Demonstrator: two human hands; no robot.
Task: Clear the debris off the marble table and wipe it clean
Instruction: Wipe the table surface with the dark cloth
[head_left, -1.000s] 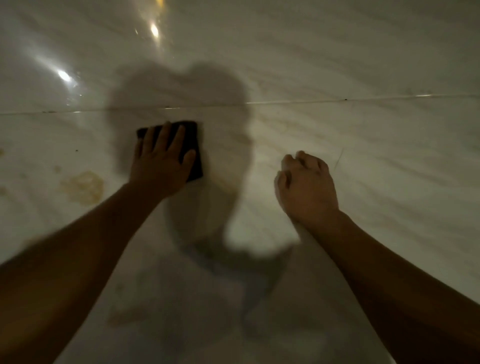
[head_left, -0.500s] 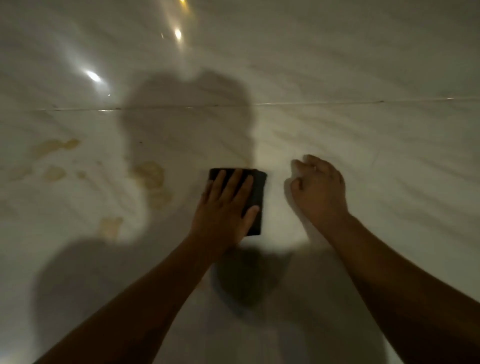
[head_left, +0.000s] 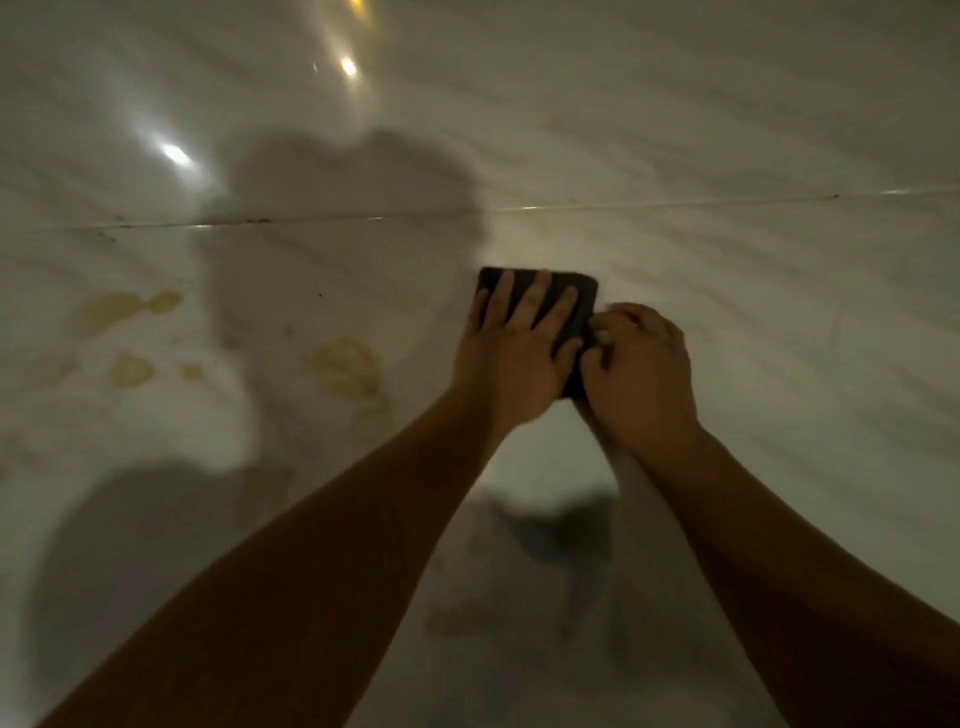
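The marble table (head_left: 727, 130) is pale grey-white with faint, soft grey veins running across it, the cloth (head_left: 582, 296) is plain black, and the stains (head_left: 343, 364) are blotchy yellowish brown.

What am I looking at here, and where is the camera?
There is no machine: a person works bare-handed, filmed by one wide-angle camera worn on the head, looking forward and down. The pale shiny surface is a marble table, with a seam across it and yellowish stains at the left. The left hand presses flat on a dark cloth. The right hand, fingers curled, sits against the cloth's right edge; whether it grips the cloth is unclear. The dark shapes are shadows.
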